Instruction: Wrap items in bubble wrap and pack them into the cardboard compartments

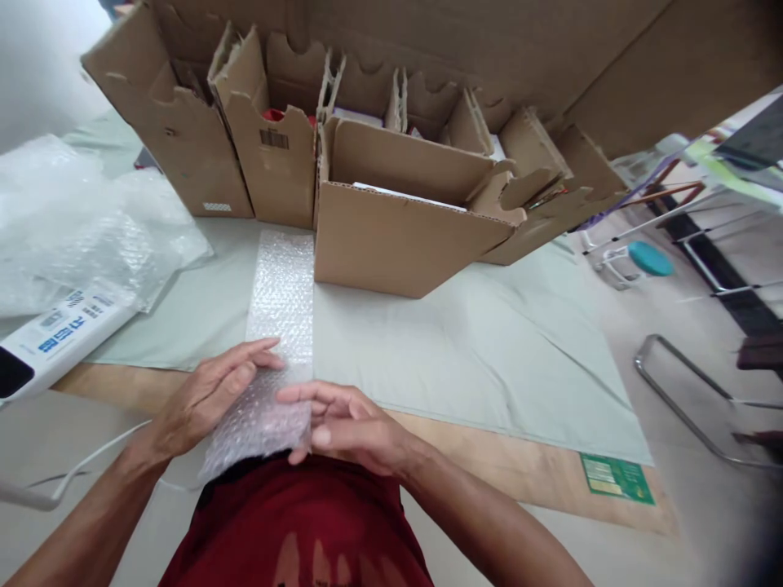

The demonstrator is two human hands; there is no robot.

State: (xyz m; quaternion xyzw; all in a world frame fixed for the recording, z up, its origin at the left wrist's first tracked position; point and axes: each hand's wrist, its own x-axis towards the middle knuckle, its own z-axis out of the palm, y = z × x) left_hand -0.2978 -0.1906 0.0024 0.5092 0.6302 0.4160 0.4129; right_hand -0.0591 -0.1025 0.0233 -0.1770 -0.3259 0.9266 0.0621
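A long strip of bubble wrap lies on the pale green cloth and runs toward me. Its near end is rolled into a bundle at the table's front edge. My left hand lies over the left side of that bundle, fingers stretched along it. My right hand presses on the bundle's right side, fingers curled over it and thumb underneath. What is inside the roll is hidden.
Several open cardboard boxes stand in a row behind the strip. A heap of clear plastic wrap and a white power strip lie at left. A green card sits on the wooden table edge at right. Chairs and a stool stand beyond.
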